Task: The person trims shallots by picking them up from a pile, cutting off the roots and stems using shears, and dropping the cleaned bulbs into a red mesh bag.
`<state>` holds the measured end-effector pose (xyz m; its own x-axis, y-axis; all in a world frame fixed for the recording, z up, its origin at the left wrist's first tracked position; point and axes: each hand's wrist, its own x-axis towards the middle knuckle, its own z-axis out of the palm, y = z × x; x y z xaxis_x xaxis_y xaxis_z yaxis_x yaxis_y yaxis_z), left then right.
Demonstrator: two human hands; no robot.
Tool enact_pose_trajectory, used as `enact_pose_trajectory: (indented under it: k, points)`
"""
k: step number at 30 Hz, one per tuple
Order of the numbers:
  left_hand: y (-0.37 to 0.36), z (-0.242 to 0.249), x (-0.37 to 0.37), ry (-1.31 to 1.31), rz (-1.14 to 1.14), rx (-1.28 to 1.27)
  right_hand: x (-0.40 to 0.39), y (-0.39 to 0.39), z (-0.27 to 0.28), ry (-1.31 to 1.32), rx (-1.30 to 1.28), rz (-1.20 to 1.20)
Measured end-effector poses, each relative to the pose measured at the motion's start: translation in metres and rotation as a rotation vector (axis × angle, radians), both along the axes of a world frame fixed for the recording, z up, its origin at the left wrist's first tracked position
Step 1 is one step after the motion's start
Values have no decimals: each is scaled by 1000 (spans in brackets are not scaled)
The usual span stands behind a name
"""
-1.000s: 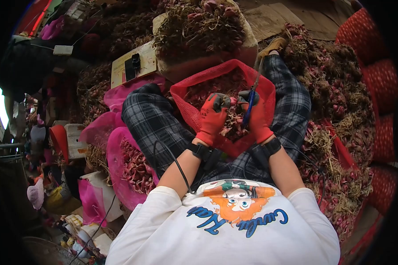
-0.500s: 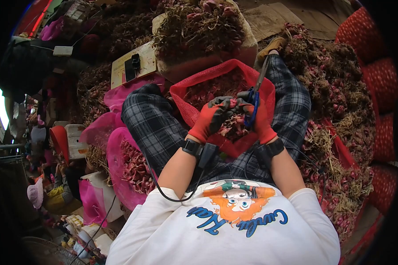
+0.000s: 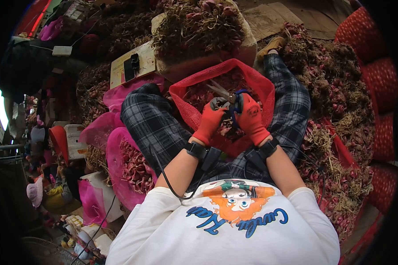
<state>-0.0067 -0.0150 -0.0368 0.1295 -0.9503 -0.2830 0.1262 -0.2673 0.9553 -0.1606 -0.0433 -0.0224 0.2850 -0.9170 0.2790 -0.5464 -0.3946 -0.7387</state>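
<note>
Both of my hands wear red gloves with dark grey fingers, over a red mesh bag (image 3: 184,104) between my legs. My right hand (image 3: 249,112) is closed on scissors (image 3: 227,93) with blue handles, whose blades are parted and point up and left over the bag. Close beside it, my left hand (image 3: 213,115) has its fingers curled together near the scissors; what they hold is too hidden to name. Loose red shallots (image 3: 199,93) with dry stalks lie inside the bag, below the hands.
Shallots with dry roots (image 3: 199,31) are heaped on a pale block ahead. A board (image 3: 119,70) carries a black phone (image 3: 129,70). Pink mesh bags (image 3: 115,152) lie left, more shallots (image 3: 336,97) right, beside full red sacks (image 3: 380,84). A person (image 3: 59,194) is at far left.
The scissors have swung from pointing up and right to pointing up and left, and their blades have parted. My right hand has turned its back upward. The shallot between my fingers no longer shows.
</note>
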Motion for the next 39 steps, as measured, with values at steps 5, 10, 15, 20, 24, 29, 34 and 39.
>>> enact_pose_trajectory:
  k: [5,10,15,20,24,29,34,39]
  points:
    - [-1,25,-11,309,-18,49,0,-6,-17,-780,446,-46]
    - [-2,22,-10,352,-4,-10,-28,-9,-5,-1313,1046,64]
    - [-2,16,-8,-34,-32,-212,-11,-9,7,-766,501,33]
    - [2,10,-4,-220,-199,-273,-10,-9,-2,-683,520,10]
    - [0,36,-2,199,-266,-12,-27,-11,-5,-946,740,153]
    - [0,48,5,621,-237,183,-33,-21,-19,-1446,957,305]
    - [-3,34,18,857,-23,230,-34,-16,3,-807,662,99]
    - [-7,35,28,964,191,237,-34,-8,-10,200,219,51]
